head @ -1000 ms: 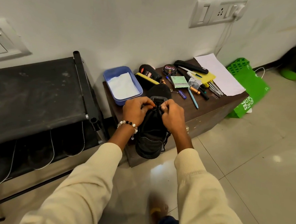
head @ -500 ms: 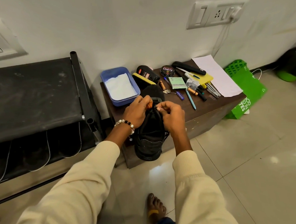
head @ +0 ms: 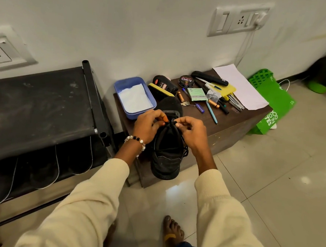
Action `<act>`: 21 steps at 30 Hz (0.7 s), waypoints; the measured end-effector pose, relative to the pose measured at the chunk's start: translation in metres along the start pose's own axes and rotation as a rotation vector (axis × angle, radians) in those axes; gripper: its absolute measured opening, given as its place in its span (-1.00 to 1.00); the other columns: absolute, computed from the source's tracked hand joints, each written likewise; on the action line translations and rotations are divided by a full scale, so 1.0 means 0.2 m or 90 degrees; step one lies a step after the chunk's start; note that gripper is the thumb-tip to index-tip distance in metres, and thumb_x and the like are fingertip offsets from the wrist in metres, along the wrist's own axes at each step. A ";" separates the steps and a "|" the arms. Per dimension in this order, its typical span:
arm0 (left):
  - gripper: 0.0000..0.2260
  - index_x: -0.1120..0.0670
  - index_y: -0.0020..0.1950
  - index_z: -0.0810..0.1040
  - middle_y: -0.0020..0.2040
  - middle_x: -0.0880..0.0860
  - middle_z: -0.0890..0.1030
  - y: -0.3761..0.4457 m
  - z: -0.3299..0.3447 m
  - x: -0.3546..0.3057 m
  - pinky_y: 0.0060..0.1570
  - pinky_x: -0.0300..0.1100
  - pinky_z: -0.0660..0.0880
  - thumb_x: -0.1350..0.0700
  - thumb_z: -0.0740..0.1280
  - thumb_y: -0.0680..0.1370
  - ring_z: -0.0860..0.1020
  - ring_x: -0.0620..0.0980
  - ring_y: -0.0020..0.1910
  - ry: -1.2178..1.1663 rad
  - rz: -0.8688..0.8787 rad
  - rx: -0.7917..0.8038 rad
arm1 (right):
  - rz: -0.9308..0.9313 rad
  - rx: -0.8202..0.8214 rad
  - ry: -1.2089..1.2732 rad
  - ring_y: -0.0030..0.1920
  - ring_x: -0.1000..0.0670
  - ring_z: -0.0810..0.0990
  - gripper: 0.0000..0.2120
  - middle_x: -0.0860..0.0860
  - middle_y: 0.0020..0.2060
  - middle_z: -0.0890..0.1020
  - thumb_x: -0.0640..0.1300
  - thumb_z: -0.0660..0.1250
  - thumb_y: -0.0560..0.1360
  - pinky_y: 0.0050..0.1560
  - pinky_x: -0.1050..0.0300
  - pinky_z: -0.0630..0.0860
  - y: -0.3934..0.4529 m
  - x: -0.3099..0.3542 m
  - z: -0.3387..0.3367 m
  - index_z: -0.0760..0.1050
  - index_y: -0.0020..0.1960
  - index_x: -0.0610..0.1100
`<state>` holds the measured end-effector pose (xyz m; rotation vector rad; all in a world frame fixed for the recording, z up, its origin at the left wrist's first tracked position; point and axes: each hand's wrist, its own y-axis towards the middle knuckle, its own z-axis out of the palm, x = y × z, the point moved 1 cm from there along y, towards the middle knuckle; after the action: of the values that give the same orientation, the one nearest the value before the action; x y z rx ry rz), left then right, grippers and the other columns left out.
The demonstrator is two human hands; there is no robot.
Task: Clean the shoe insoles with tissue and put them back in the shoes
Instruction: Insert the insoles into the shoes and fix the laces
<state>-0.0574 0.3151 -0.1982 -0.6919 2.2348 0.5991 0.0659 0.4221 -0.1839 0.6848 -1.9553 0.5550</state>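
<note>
head view, centre of the frame: a black shoe (head: 167,152) rests on the near edge of a dark brown tabletop (head: 233,122), its toe overhanging toward the bottom of the frame. the left hand (head: 148,125) and right hand (head: 191,131) meet at the shoe's opening; the fingers (head: 177,123) of the right hand are curled and pinch a black lace (head: 174,131), while the left hand's fingers are curled at the collar of the shoe, what exactly they pinch being hidden. a beaded bracelet (head: 136,140) sits on the left wrist. just above the hands lies a dark insole (head: 169,104), beside a blue tray (head: 122,84) holding white tissue (head: 135,98). toward the upper right of the tabletop lie a shoe brush (head: 160,89), a polish tin (head: 186,81), pens (head: 211,112) and a white sheet of paper (head: 239,86). a green bag (head: 274,103) stands at the right, and a black shoe rack (head: 35,106) fills the left of the frame.
</note>
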 end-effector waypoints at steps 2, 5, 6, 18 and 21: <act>-0.88 0.08 -0.09 0.63 -0.09 0.06 0.62 0.00 0.01 -0.01 -0.04 -0.06 0.55 0.28 0.37 0.50 0.56 0.01 -0.10 0.025 0.008 -0.034 | 0.007 -0.025 -0.002 -0.10 0.16 0.59 -0.86 0.10 -0.16 0.64 -0.24 0.36 0.51 0.07 0.16 0.55 0.00 0.00 0.01 0.64 -0.03 -0.04; -0.89 0.09 -0.07 0.56 -0.07 0.07 0.55 0.00 0.05 -0.03 -0.15 0.02 0.51 0.24 0.26 0.56 0.51 0.07 -0.10 0.103 0.019 -0.022 | 0.021 -0.040 -0.036 -0.07 0.09 0.56 -0.88 0.03 -0.12 0.62 -0.22 0.30 0.55 -0.01 0.16 0.50 0.01 0.02 0.04 0.60 -0.02 -0.08; -0.89 0.10 -0.05 0.52 -0.05 0.08 0.52 0.01 0.05 -0.04 -0.20 0.01 0.47 0.25 0.22 0.57 0.49 0.08 -0.10 0.133 0.018 -0.004 | 0.019 -0.035 -0.054 -0.08 0.08 0.53 -0.88 0.01 -0.11 0.60 -0.24 0.27 0.57 -0.07 0.18 0.45 0.01 0.02 0.04 0.58 0.01 -0.12; -0.86 0.17 -0.01 0.54 -0.01 0.15 0.55 0.01 0.01 -0.01 -0.02 -0.12 0.49 0.36 0.27 0.52 0.51 0.08 -0.03 0.058 0.008 0.035 | 0.010 0.009 0.008 -0.07 0.14 0.57 -0.87 0.08 -0.12 0.62 -0.23 0.31 0.55 0.06 0.13 0.55 0.00 -0.01 0.00 0.59 0.02 -0.06; -0.85 0.15 -0.07 0.59 -0.09 0.10 0.59 -0.01 0.01 0.00 -0.10 -0.32 0.46 0.37 0.34 0.47 0.54 0.03 -0.08 0.033 0.024 -0.020 | 0.024 0.020 0.038 -0.07 0.12 0.60 -0.85 0.10 -0.14 0.64 -0.24 0.34 0.53 0.07 0.02 0.60 0.00 -0.03 0.01 0.62 0.00 -0.04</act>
<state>-0.0558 0.3143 -0.1995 -0.6899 2.2957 0.6436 0.0673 0.4227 -0.1898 0.6454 -1.9105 0.6237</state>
